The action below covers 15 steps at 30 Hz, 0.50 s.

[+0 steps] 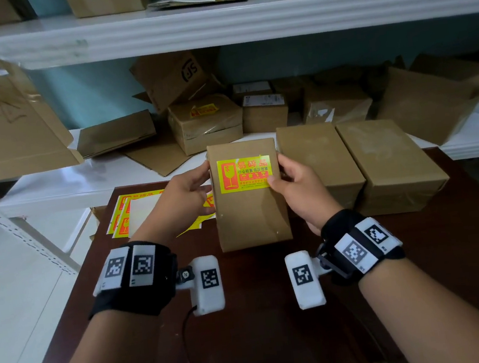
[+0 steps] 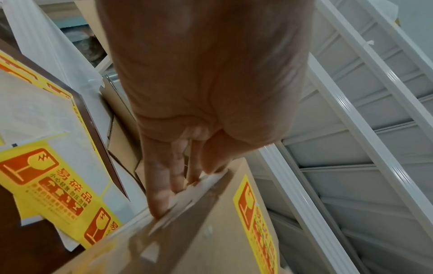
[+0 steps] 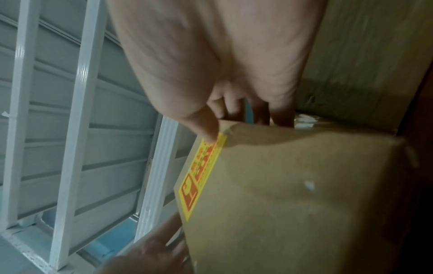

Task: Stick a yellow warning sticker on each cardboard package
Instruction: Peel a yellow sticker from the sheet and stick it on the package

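Observation:
A brown cardboard package (image 1: pixel 251 216) is held above the dark table between both hands. A yellow warning sticker (image 1: pixel 245 174) lies flat on its upper face. My left hand (image 1: pixel 186 192) grips the package's left side, thumb on the top edge and fingers along the side (image 2: pixel 161 194). My right hand (image 1: pixel 296 186) grips the right side, its thumb pressing the sticker's lower right corner (image 3: pixel 206 129). Two plain packages (image 1: pixel 320 159) (image 1: pixel 390 163) stand to the right on the table. Sticker sheets (image 1: pixel 133 212) lie to the left, partly under my left hand.
A white shelf (image 1: pixel 87 182) behind the table carries several cardboard boxes; one of them (image 1: pixel 205 122) bears a yellow sticker. A higher shelf (image 1: pixel 212 18) holds more boxes. The dark wooden table (image 1: pixel 263 314) reaches toward me. White tiled floor lies at the left.

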Each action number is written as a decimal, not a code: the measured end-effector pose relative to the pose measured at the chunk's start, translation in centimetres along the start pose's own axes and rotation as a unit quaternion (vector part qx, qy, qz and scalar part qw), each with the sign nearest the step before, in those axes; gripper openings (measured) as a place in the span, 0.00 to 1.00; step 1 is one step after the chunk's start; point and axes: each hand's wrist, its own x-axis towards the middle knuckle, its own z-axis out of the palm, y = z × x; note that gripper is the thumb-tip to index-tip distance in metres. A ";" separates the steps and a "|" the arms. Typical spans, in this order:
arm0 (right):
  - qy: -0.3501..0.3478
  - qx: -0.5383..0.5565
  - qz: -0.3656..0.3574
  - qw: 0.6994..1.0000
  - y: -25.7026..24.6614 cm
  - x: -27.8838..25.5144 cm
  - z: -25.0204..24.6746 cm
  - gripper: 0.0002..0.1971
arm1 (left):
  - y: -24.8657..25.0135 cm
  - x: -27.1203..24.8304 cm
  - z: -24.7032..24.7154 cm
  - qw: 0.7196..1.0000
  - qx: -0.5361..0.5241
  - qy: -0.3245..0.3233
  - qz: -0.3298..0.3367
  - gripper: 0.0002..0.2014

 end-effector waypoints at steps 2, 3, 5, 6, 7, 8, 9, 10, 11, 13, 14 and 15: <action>0.020 0.016 0.004 1.000 -0.5 -0.2 0.5 0.26 | 0.3 -0.1 0.1 1.000 0.020 0.010 0.018 0.35; 0.030 0.026 0.012 0.999 -0.9 -0.4 0.7 0.29 | 0.6 -0.2 0.2 0.999 0.025 0.014 0.018 0.34; 0.032 0.046 0.027 0.998 -1.7 -0.6 0.8 0.34 | 0.7 -0.4 0.3 0.999 0.001 -0.017 0.032 0.34; 0.036 0.050 0.032 0.998 -1.9 -0.6 0.8 0.45 | 0.8 -0.5 0.4 0.999 -0.012 -0.037 0.038 0.35; 0.047 0.050 0.033 0.997 -2.0 -0.5 0.9 0.55 | 0.7 -0.5 0.5 0.998 -0.015 -0.049 0.037 0.38; 0.058 0.046 0.031 0.997 -2.0 -0.4 1.1 0.62 | 0.7 -0.6 0.6 0.997 -0.010 -0.057 0.043 0.42; 0.069 0.034 0.032 0.997 -2.1 -0.4 1.5 0.67 | 0.7 -0.6 0.7 0.997 0.003 -0.060 0.048 0.46; 0.079 0.019 0.033 0.996 -2.0 -0.4 1.7 0.72 | 0.6 -0.5 0.9 0.996 0.017 -0.058 0.061 0.48; 0.089 0.005 0.033 0.995 -2.0 -0.4 2.0 0.76 | 0.7 -0.5 1.1 0.996 0.025 -0.055 0.069 0.49; 0.106 0.002 0.030 0.994 -1.8 -0.4 2.2 0.78 | 0.5 -0.4 1.1 0.996 0.028 -0.049 0.072 0.50; 0.110 0.006 0.025 0.994 -1.7 -0.4 2.1 0.76 | 0.5 -0.4 1.1 0.996 0.026 -0.047 0.072 0.50; 0.112 0.007 0.018 0.994 -1.6 -0.4 2.0 0.73 | 0.5 -0.4 1.1 0.996 0.024 -0.047 0.070 0.50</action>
